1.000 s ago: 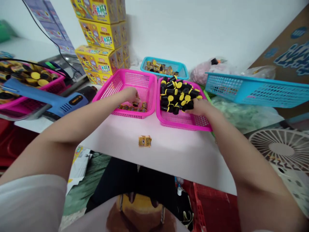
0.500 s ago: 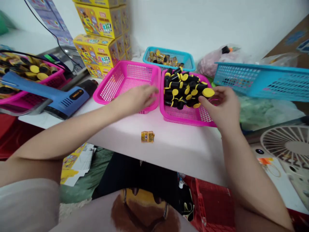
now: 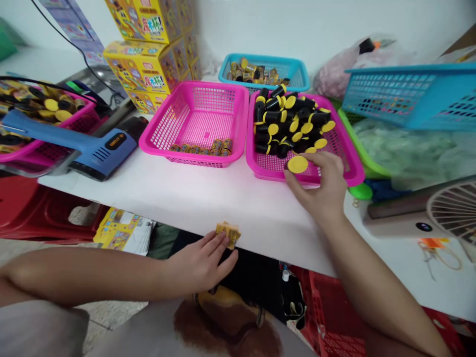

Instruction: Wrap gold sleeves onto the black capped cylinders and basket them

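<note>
My right hand [image 3: 323, 186] holds a black tube with a yellow cap [image 3: 297, 164] over the near edge of the right pink basket [image 3: 344, 158], which is piled with several black, yellow-capped tubes [image 3: 288, 124]. My left hand [image 3: 203, 260] is at the table's front edge, its fingertips pinching a small yellow printed label [image 3: 228, 232]. The left pink basket [image 3: 201, 121] holds a row of small wrapped tubes [image 3: 203, 148] along its near wall.
A blue heat gun [image 3: 80, 146] lies at the left beside another pink basket [image 3: 37, 124]. Yellow boxes [image 3: 148, 54] are stacked behind. A blue basket [image 3: 266, 74] sits at the back, a tilted blue basket [image 3: 412, 96] and a fan [image 3: 439, 210] at the right.
My left hand left the left pink basket and came back to the table's front edge, onto the yellow label. My right hand drew a capped tube out of the pile toward me.
</note>
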